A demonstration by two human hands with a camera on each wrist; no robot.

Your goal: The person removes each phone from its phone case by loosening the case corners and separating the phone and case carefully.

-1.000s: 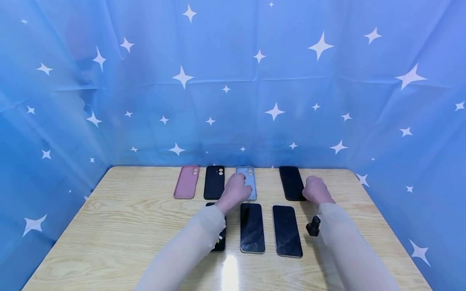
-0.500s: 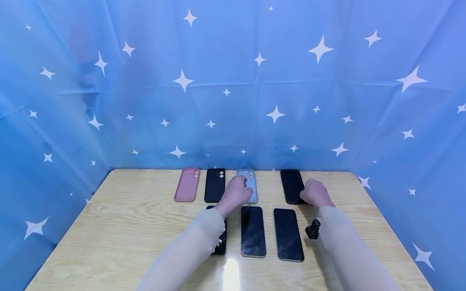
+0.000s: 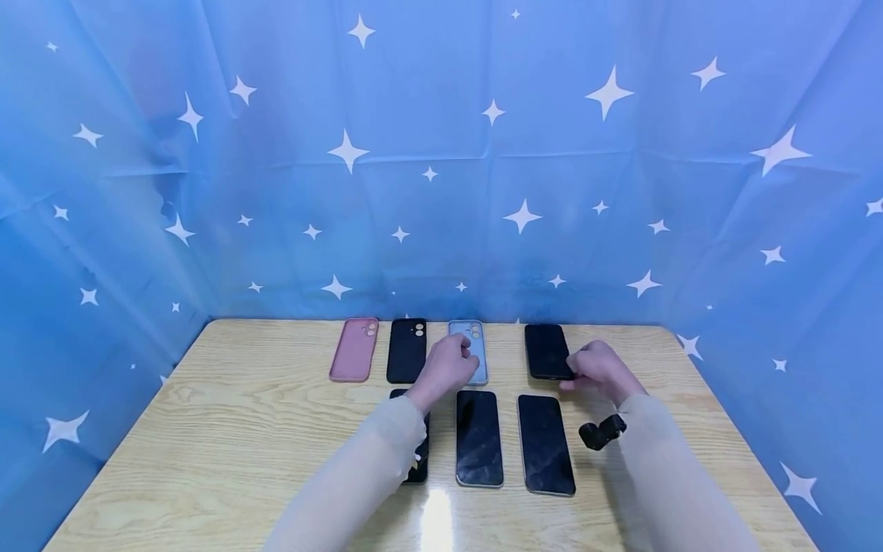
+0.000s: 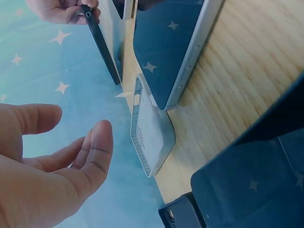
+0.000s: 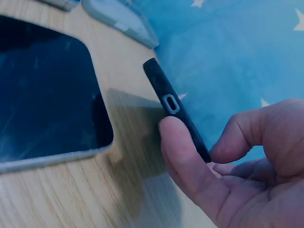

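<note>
My right hand (image 3: 599, 369) pinches a black phone (image 3: 548, 351) by its lower right corner, at the back right of the table. In the right wrist view the phone (image 5: 167, 97) is tilted edge-on, its port end facing me, with fingers on both faces. My left hand (image 4: 61, 156) hovers with relaxed fingers and thumb apart, holding nothing. In the head view that hand (image 3: 447, 366) overlaps a light blue phone case (image 3: 476, 351), lying inner side up with camera cutouts at its top.
A pink phone case (image 3: 355, 349) and a black phone case (image 3: 407, 349) lie along the back edge, left of the blue one. Nearer are phones, one in the middle (image 3: 479, 438), another to the right (image 3: 546, 445), and a third (image 3: 418, 460) partly under my left sleeve.
My right hand has taken the black phone's corner, tipped its near end up and shifted it slightly left. My left hand has stayed almost in place.
</note>
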